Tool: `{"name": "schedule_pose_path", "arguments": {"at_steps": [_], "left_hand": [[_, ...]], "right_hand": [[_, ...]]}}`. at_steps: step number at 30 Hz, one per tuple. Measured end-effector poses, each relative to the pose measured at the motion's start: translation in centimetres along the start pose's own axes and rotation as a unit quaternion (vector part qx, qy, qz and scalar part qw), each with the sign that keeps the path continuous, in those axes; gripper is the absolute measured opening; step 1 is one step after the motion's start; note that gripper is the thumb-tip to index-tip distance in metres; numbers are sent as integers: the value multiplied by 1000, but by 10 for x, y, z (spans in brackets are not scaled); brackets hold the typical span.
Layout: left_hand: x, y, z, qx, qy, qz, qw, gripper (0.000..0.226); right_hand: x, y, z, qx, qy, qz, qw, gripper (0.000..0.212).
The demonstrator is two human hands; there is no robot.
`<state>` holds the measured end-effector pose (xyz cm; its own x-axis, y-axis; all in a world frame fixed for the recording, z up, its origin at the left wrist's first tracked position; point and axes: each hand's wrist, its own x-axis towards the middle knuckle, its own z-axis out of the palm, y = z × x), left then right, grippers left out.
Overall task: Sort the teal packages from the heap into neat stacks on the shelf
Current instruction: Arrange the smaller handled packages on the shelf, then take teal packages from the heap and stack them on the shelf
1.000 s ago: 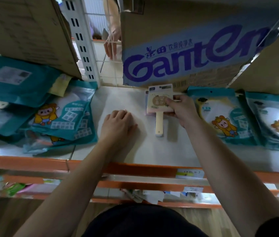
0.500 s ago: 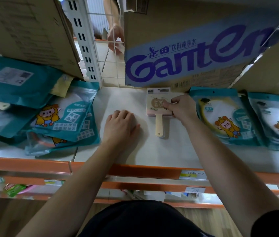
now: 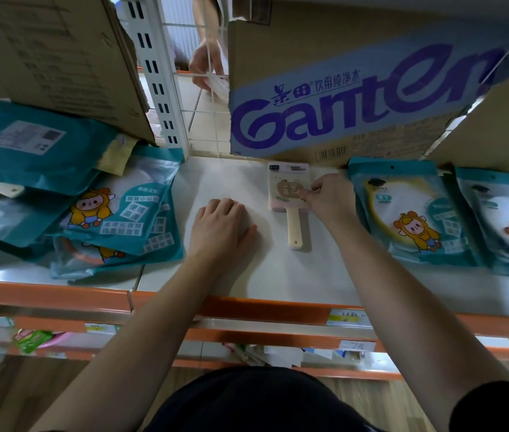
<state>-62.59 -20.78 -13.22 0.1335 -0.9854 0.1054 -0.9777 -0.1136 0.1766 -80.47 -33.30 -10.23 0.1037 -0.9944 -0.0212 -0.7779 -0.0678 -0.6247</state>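
Observation:
A loose heap of teal packages [image 3: 122,219] with a cartoon figure lies on the left of the white shelf [image 3: 278,275]. Two neater teal stacks lie on the right, one [image 3: 403,213] close to my right hand and another [image 3: 502,219] at the frame edge. My right hand [image 3: 328,198] holds the right edge of a pink paddle-shaped card item [image 3: 287,194] that lies flat on the shelf, its cream handle pointing toward me. My left hand [image 3: 222,226] rests on the bare shelf between heap and paddle, fingers loosely curled, holding nothing.
A cardboard box with blue "Ganten" lettering [image 3: 340,98] stands just behind the paddle. A second carton [image 3: 44,57] overhangs the heap. Another person's hand [image 3: 206,63] shows through the wire grid at the back. An orange rail [image 3: 262,310] edges the shelf front.
My right hand has moved the paddle item slightly back toward the Ganten box and laid it flat. My left hand has stayed where it was.

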Motion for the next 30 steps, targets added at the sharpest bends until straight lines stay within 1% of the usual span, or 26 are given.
{"name": "schedule_pose_path", "arguments": {"at_steps": [6, 8, 9, 11, 13, 15, 18, 21, 25, 27, 30], "left_hand": [[0, 1, -5, -8, -18, 0, 1000, 50], [-2, 0, -11, -26, -25, -7, 999, 51], [-4, -1, -14, -33, -18, -15, 999, 52], [-13, -4, -22, -34, 23, -34, 999, 51], [-22, -10, -34, -30, 66, -58, 996, 49], [-31, -21, -49, -25, 97, -87, 991, 48], [-46, -46, -71, -5, 134, -127, 983, 51], [-62, -81, -85, 10, 159, -167, 973, 45], [-87, -132, -97, 11, 226, -187, 956, 51], [-96, -162, -104, 19, 241, -196, 950, 51], [-102, -211, -117, 24, 251, -204, 946, 51]], "right_hand": [[-6, 10, 5, 42, 11, -3, 999, 39], [-9, 10, 2, 48, 28, -27, 998, 35], [-11, 8, 1, 57, 34, -45, 997, 30], [-17, -4, 1, 90, 22, -77, 993, 22], [-26, -22, 4, 120, -4, -105, 987, 20], [-35, -41, 13, 135, -24, -151, 979, 21], [-47, -74, 30, 128, -53, -214, 967, 20], [-60, -107, 48, 148, -82, -250, 953, 23], [-72, -151, 75, 166, -128, -272, 939, 25], [-75, -175, 91, 167, -123, -282, 937, 23], [-81, -215, 116, 187, -93, -298, 931, 19]]}}
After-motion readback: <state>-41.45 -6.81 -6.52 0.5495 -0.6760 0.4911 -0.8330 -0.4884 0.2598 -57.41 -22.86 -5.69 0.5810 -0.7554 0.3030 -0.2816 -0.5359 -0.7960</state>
